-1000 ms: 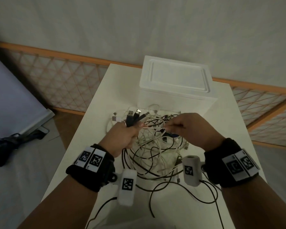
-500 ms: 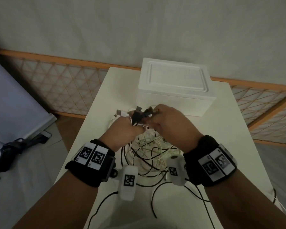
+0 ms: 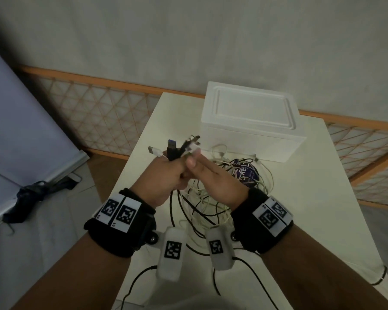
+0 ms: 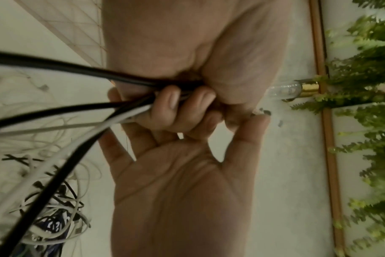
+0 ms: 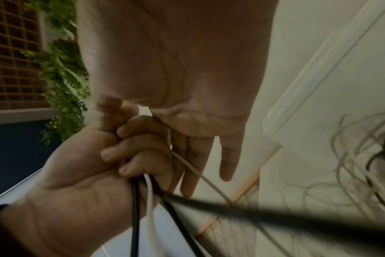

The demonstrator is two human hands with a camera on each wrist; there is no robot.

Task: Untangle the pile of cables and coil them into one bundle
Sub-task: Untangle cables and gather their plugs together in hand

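My left hand (image 3: pixel 167 175) grips a bunch of black and white cable ends (image 3: pixel 174 151), with their plugs sticking up out of the fist. In the left wrist view its curled fingers (image 4: pixel 173 102) close round the strands (image 4: pixel 77 107). My right hand (image 3: pixel 211 180) lies against the left fist with straight fingers, thumb by a white plug (image 3: pixel 195 149). The right wrist view shows the flat palm (image 5: pixel 176 69) beside the left fist (image 5: pixel 88 165). The held cables hang down to a loose tangle (image 3: pixel 202 204) on the white table (image 3: pixel 311 220).
A white foam box (image 3: pixel 249 121) stands at the back of the table just behind the tangle. A purple packet (image 3: pixel 248 173) lies among the cables. Wrist camera leads (image 3: pixel 255 271) run across the near table. Orange lattice railing (image 3: pixel 103 113) borders the far side.
My right hand carried a white cable end over to the left fist, then straightened its fingers against it. The left hand and its bunch rose a little.
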